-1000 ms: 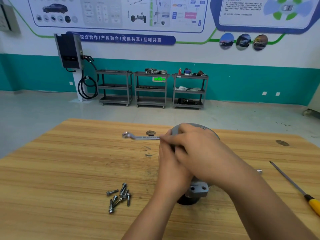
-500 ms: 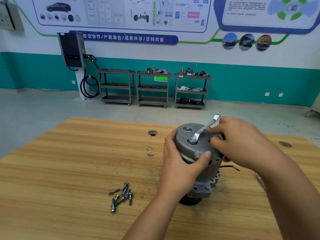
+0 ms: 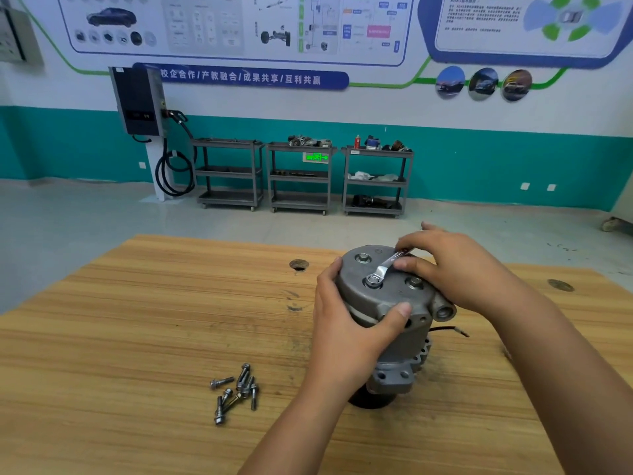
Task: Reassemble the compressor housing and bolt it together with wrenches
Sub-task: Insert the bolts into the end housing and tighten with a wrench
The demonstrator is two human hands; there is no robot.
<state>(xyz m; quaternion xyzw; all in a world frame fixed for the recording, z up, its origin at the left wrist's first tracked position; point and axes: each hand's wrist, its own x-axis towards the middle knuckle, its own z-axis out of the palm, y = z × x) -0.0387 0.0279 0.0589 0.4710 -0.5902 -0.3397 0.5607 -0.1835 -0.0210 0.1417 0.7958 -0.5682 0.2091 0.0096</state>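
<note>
Holding a compressor housing (image 3: 394, 299) upright on a wooden surface (image 3: 137, 337), centre right of the frame, wrench (image 3: 388, 264) on its top.
Lower centre left: loose bolts (image 3: 236, 392) in a small heap. Right of them: left hand (image 3: 346, 323) wrapped round the housing's near side, thumb on the cover. Further right: wrench ring over a bolt head (image 3: 374, 280), right hand (image 3: 459, 265) gripping its handle.

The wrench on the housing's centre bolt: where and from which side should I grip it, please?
Grip the wrench by its free handle end, from the right: its ring sits on the bolt and the handle slants rightward, where the right hand holds it.
</note>
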